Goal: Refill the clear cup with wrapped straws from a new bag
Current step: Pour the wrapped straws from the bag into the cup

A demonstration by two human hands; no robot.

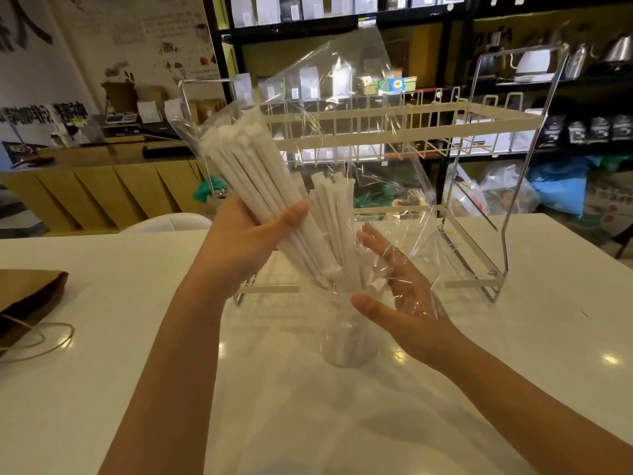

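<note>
My left hand (245, 241) grips a thick bundle of white wrapped straws (246, 166), tilted with its lower ends pointing down into the clear cup (346, 341) on the white table. A few straws (329, 207) stand upright in the cup. The clear plastic bag (342, 97) drapes loosely around the bundle and over my right hand (400, 303). That hand is spread, fingers apart, beside the cup's rim at the right, with the film lying across its palm.
A cream wire rack (411, 132) on a metal frame stands just behind the cup. A brown paper bag (24, 299) with string handles lies at the table's left edge. Shelves with packets and kettles fill the background.
</note>
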